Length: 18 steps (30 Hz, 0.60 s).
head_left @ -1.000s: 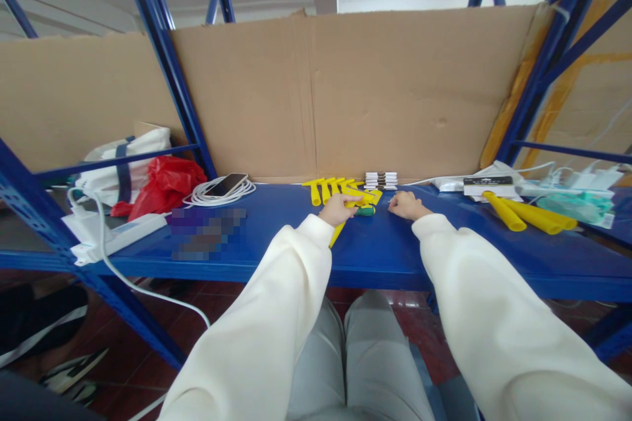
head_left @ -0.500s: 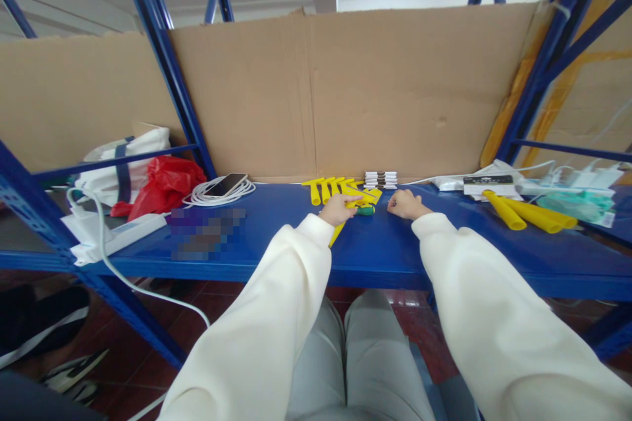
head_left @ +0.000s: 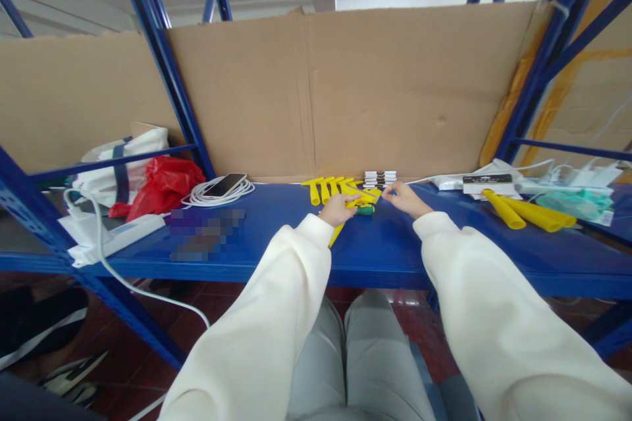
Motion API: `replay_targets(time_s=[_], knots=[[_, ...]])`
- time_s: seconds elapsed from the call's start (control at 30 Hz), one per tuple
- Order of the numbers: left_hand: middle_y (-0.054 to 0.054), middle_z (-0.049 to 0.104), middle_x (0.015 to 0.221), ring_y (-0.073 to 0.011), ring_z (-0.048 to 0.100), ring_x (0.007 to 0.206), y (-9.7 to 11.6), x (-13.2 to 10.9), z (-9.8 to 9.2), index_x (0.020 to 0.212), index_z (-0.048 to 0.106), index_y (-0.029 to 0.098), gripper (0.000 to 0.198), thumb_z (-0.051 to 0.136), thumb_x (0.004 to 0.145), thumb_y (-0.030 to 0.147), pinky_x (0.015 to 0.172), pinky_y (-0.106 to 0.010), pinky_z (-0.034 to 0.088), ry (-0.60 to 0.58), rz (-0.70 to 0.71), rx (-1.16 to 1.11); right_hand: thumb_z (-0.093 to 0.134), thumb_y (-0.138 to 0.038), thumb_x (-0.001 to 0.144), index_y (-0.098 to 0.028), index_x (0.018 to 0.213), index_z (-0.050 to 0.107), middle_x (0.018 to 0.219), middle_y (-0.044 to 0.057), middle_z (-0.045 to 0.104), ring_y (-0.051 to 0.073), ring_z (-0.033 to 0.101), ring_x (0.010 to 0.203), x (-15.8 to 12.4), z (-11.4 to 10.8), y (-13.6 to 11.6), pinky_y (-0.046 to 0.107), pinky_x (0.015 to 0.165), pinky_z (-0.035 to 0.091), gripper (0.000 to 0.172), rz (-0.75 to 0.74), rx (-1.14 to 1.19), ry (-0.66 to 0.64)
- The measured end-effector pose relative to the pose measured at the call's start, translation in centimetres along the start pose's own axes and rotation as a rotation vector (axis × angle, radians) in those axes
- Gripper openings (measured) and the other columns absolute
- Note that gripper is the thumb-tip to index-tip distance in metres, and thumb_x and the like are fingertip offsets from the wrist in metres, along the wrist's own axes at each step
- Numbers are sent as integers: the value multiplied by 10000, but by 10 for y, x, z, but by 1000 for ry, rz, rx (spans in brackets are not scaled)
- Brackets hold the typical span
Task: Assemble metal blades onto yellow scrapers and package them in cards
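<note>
My left hand (head_left: pixel 338 210) is closed around a yellow plastic handle (head_left: pixel 336 235), whose lower end sticks out beneath the fingers. Just beyond these fingers is a yellow angled head piece (head_left: pixel 369 196); whether it is joined to that handle I cannot tell. A small green object (head_left: pixel 365 210) lies by it on the blue shelf. At the right end of the yellow head, my right hand (head_left: pixel 401 200) has its thumb and fingers pinched together; what they hold, if anything, is too small to make out. Several yellow T-shaped pieces (head_left: pixel 324 191) stand in a row behind.
A stack of white and black pieces (head_left: pixel 380 179) is against the cardboard (head_left: pixel 395 92). To the right lie yellow tubes (head_left: pixel 533 213) and a black-and-white pack (head_left: pixel 488 185). A phone (head_left: pixel 226 184) on coiled white cable, a red bag (head_left: pixel 165 184) and a power strip (head_left: pixel 121 237) are left.
My right hand has moved slightly up and left, to the tip of the yellow head, its fingers now pinched there. My left hand has stayed in place.
</note>
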<state>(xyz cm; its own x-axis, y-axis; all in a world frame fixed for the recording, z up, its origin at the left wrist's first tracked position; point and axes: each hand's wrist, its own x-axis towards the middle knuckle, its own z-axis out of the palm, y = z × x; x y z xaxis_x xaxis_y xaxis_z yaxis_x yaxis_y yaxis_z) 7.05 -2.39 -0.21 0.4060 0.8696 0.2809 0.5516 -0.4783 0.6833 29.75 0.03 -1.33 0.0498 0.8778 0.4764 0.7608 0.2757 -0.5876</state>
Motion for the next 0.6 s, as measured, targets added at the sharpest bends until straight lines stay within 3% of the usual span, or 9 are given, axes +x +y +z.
replay_targets(time_s=[0.13,0.33,0.6], knots=[[-96,812,1084,-250,742,1089,4,-2,-1,1352,694,130,541,614,823,48,1040,-363,547,1,88,105,640,-265,755,-206,679,676,819,36,712,221,655,893,3,9,-5,388,943,512,102,-107,283,5],[-126,736,1290,-275,697,1219,11,-4,3,1326,715,138,552,571,809,9,1103,-365,499,20,146,273,665,-261,742,-220,620,646,816,51,680,251,627,939,-1,18,-17,453,1001,468,131,-181,186,-15],[-101,697,1339,-262,649,1298,14,-4,5,1319,717,166,562,550,814,-15,1146,-370,469,10,182,310,636,-248,768,-222,630,646,798,41,688,233,629,905,-3,17,-19,429,977,475,141,-199,139,-73]])
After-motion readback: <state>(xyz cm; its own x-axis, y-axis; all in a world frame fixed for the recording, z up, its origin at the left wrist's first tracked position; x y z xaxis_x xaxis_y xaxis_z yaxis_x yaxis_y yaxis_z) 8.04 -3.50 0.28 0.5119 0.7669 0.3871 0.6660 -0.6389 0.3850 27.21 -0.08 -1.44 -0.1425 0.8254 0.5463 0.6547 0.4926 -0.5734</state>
